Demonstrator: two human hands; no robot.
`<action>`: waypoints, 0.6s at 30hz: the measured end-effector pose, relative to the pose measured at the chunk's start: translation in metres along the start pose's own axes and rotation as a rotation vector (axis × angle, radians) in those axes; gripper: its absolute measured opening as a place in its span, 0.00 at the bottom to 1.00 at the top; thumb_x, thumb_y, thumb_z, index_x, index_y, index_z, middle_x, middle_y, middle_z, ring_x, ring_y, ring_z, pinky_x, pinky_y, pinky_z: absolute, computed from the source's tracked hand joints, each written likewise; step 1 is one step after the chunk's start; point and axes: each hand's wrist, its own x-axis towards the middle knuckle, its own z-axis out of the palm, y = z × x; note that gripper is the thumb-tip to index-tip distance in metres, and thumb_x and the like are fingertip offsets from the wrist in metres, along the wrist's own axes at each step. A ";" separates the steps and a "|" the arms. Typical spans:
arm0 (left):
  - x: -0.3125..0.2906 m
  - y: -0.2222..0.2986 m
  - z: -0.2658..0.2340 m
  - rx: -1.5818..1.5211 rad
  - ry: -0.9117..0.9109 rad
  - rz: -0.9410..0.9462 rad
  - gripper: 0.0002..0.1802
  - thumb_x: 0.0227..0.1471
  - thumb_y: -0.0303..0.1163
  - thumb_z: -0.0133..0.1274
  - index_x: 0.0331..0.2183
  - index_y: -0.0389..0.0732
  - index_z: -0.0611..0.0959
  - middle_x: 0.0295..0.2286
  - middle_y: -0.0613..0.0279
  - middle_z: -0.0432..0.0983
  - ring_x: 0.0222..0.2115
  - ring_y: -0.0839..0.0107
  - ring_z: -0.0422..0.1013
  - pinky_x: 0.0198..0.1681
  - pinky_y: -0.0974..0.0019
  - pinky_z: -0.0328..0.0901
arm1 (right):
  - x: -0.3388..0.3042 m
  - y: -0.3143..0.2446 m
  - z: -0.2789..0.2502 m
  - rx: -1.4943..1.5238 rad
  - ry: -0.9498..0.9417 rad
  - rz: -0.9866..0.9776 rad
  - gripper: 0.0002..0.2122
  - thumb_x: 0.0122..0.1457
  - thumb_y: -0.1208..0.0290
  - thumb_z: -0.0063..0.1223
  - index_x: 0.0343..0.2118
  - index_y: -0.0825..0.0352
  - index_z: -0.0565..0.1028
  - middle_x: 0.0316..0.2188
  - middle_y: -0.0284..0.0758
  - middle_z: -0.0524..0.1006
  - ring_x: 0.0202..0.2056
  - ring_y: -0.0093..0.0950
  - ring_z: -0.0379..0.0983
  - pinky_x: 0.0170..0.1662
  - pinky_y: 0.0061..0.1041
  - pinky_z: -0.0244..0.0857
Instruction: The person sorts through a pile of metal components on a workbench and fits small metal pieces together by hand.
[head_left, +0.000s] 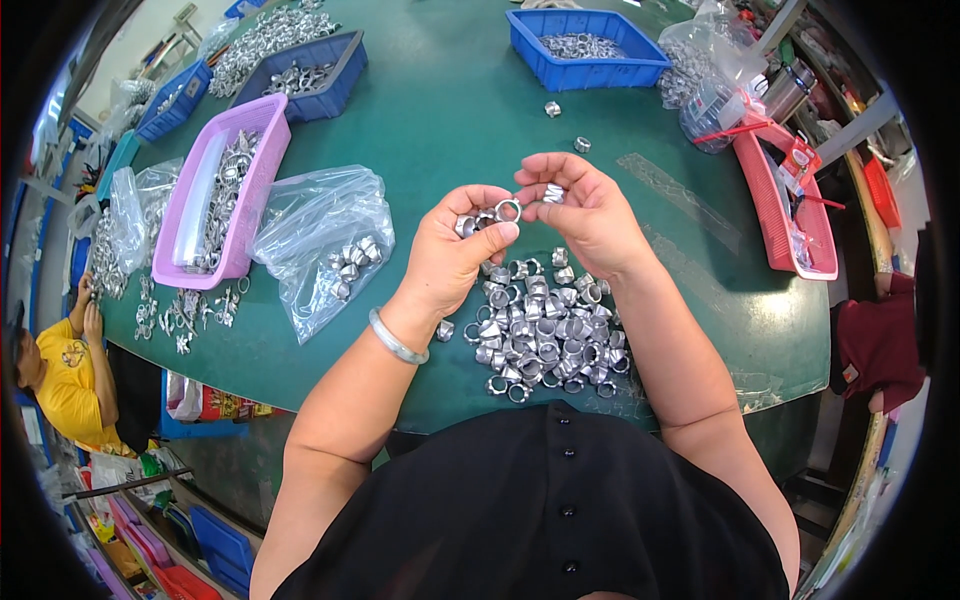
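Observation:
My left hand (pixel 458 238) is closed round several silver rings, and one ring (pixel 508 210) stands up between its thumb and forefinger. Close beside it, my right hand (pixel 590 215) pinches another silver ring (pixel 553 193) in its fingertips. Below both hands a pile of silver rings (pixel 550 325) lies loose on the green table (pixel 450 110). A single ring (pixel 445 330) sits apart, near my left wrist. Two more rings, a nearer one (pixel 582 145) and a farther one (pixel 552 109), rest beyond my right hand.
Left of my arm lies a clear plastic bag (pixel 325 230) with rings in it. A pink basket (pixel 265 135) of metal pieces stands beyond it. Blue trays (pixel 590 72) stand at the back. A coral basket (pixel 800 262) is at right. A person in yellow (pixel 75 375) works at far left.

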 end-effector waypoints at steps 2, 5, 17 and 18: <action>-0.001 0.001 0.001 0.007 0.012 0.005 0.13 0.45 0.20 0.54 0.36 0.37 0.74 0.30 0.67 0.72 0.25 0.81 0.67 0.24 0.79 0.63 | 0.000 0.001 0.001 -0.008 -0.007 -0.008 0.19 0.46 0.87 0.44 0.45 0.74 0.65 0.40 0.39 0.69 0.39 0.26 0.68 0.43 0.23 0.65; 0.000 0.001 -0.001 -0.098 0.026 -0.053 0.11 0.47 0.22 0.52 0.37 0.38 0.74 0.31 0.65 0.72 0.27 0.78 0.69 0.26 0.76 0.65 | 0.000 0.002 0.001 -0.021 -0.010 -0.041 0.17 0.47 0.87 0.46 0.42 0.73 0.66 0.39 0.39 0.68 0.41 0.26 0.68 0.43 0.23 0.65; 0.005 -0.001 -0.025 -0.625 -0.161 -0.267 0.14 0.53 0.39 0.44 0.38 0.40 0.73 0.36 0.55 0.72 0.35 0.63 0.70 0.30 0.68 0.66 | -0.002 0.007 0.003 -0.124 -0.052 -0.170 0.13 0.49 0.87 0.49 0.39 0.73 0.67 0.40 0.35 0.67 0.41 0.23 0.69 0.42 0.19 0.66; 0.005 -0.002 -0.025 -0.630 -0.169 -0.275 0.14 0.53 0.39 0.44 0.38 0.40 0.73 0.35 0.55 0.72 0.35 0.64 0.70 0.29 0.68 0.65 | -0.003 0.005 0.004 -0.286 -0.050 -0.187 0.14 0.48 0.87 0.49 0.40 0.73 0.68 0.41 0.35 0.66 0.40 0.22 0.68 0.42 0.19 0.65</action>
